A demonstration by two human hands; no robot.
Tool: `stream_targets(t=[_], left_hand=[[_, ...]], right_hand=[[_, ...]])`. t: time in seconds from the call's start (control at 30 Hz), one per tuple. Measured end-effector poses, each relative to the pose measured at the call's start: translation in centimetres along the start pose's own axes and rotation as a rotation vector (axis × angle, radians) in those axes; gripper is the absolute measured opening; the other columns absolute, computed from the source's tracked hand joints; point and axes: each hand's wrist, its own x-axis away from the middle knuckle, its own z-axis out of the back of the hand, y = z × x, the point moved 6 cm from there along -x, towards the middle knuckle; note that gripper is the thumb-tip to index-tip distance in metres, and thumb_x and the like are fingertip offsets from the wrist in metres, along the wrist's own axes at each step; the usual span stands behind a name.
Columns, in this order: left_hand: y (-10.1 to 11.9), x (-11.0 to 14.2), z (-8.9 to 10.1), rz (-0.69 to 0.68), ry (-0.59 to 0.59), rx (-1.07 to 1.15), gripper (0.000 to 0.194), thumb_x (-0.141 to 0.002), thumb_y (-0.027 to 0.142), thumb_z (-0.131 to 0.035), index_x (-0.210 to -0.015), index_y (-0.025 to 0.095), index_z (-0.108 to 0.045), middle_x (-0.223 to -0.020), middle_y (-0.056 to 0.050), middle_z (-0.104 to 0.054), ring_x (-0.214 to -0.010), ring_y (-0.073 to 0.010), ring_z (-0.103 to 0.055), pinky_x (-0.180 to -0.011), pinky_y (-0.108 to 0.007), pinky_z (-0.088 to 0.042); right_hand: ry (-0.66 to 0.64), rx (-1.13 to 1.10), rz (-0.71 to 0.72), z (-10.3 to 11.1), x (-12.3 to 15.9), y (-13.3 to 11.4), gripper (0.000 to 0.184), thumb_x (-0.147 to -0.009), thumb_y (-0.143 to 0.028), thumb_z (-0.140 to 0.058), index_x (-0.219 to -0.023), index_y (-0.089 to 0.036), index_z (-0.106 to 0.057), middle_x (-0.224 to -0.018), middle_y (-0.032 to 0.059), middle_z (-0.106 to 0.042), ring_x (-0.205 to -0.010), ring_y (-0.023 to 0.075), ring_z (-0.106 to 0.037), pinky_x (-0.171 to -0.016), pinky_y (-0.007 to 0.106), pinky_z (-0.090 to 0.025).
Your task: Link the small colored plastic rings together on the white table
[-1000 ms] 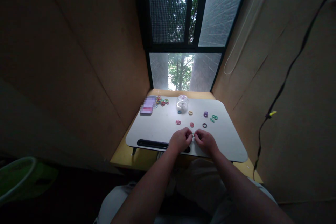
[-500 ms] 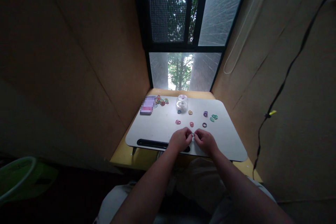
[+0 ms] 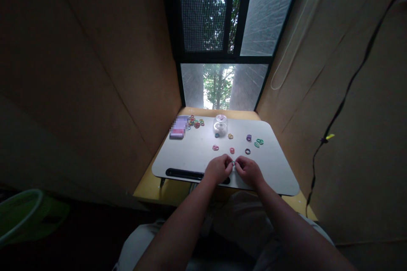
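Observation:
Between my two hands, just above the white lap table [image 3: 190, 152], is a small greenish hair tie [image 3: 233, 163]. My left hand [image 3: 220, 167] pinches its left side, and my right hand [image 3: 248, 170] pinches its right side. Beyond the fingertips lie small groups of hair ties: pink [image 3: 216, 147], red [image 3: 232, 150], dark [image 3: 247, 151], purple [image 3: 249, 138], green [image 3: 260, 141], yellow [image 3: 230, 136] and blue [image 3: 217, 135]. A mixed pile of hair ties [image 3: 196, 123] rests at the back left. The fingers partly hide the held one.
A clear round jar [image 3: 220, 125] stands at the table's back, with a phone-like flat object [image 3: 179, 127], blurred out, at the back left. A black slot strip [image 3: 184, 173] runs along the front edge. A window [image 3: 219, 87] is behind; a green basket [image 3: 34, 216] sits lower left.

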Motion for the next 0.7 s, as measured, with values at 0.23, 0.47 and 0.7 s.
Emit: stream_targets(t=[0.23, 0.47, 0.7], left_hand=[[-0.05, -0.03, -0.11, -0.008, 0.000, -0.007, 0.016, -0.083, 0.032, -0.051, -0.087, 0.021, -0.061, -0.077, 0.000, -0.066, -0.067, -0.0131, -0.057, -0.060, -0.024, -0.038], [-0.05, -0.04, -0.09, 0.001, -0.010, -0.004, 0.016, -0.083, 0.033, -0.051, -0.086, 0.021, -0.061, -0.077, 0.000, -0.066, -0.068, -0.0130, -0.057, -0.061, -0.024, -0.038], [0.01, -0.04, -0.06, 0.007, -0.011, -0.009, 0.016, -0.083, 0.033, -0.051, -0.086, 0.021, -0.061, -0.076, 0.000, -0.065, -0.066, -0.0128, -0.055, -0.060, -0.024, -0.038]], right_hand=[[-0.011, -0.014, -0.005, 0.07, -0.04, -0.10, 0.017, -0.082, -0.030, -0.048, -0.069, -0.020, -0.056, -0.062, -0.0001, -0.058, -0.057, 0.0128, -0.049, -0.056, 0.023, -0.034], [-0.009, -0.015, -0.004, 0.09, 0.03, -0.20, 0.017, -0.082, -0.029, -0.048, -0.069, -0.020, -0.056, -0.063, 0.0000, -0.058, -0.058, 0.0128, -0.050, -0.056, 0.022, -0.034], [-0.010, -0.017, 0.000, 0.19, -0.01, -0.25, 0.017, -0.082, -0.029, -0.048, -0.069, -0.020, -0.056, -0.063, -0.0001, -0.058, -0.058, 0.0127, -0.049, -0.056, 0.022, -0.034]])
